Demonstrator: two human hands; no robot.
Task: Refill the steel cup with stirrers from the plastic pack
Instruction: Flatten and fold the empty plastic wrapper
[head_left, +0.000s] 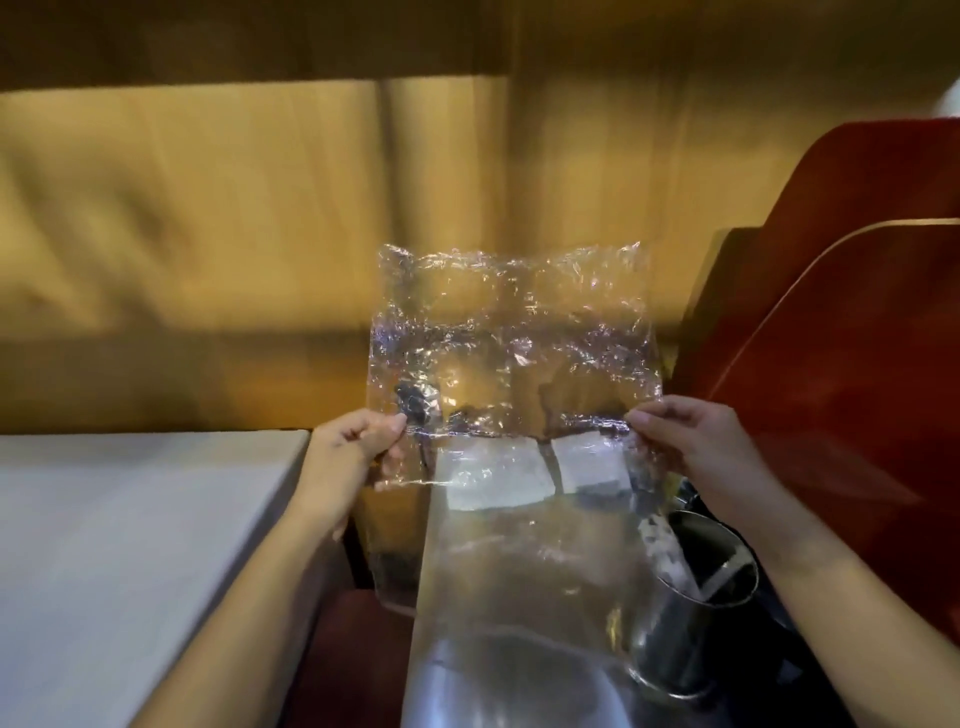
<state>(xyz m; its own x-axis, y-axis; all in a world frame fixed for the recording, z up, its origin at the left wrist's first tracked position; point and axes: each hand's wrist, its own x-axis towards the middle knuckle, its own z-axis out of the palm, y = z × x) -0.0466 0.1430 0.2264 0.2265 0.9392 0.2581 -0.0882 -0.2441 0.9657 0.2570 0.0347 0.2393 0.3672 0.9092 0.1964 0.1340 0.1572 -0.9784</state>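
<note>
The plastic pack (511, 332) is held up in the middle of the frame, spread out flat between both hands, and it looks empty or close to it; I can't make out any stirrers inside, just crinkled clear film. The left hand (353, 441) pinches its lower left edge between thumb and fingers, and the right hand (691, 436) does the same on the lower right edge. The steel cup (696, 603) sits down at the lower right, just under the right wrist, with a pale stick or two leaning inside, hard to say exactly what.

Handling-wise, I'd guess this film weighs next to nothing, it's floppy, and it's a bit slick, so it'll sag or fold the moment one side lets go. Pinching the edges or corners like this seems the way to go; a light grip is plenty. The cup looks rigid and stable, and should stay put if nothing knocks it.
</note>
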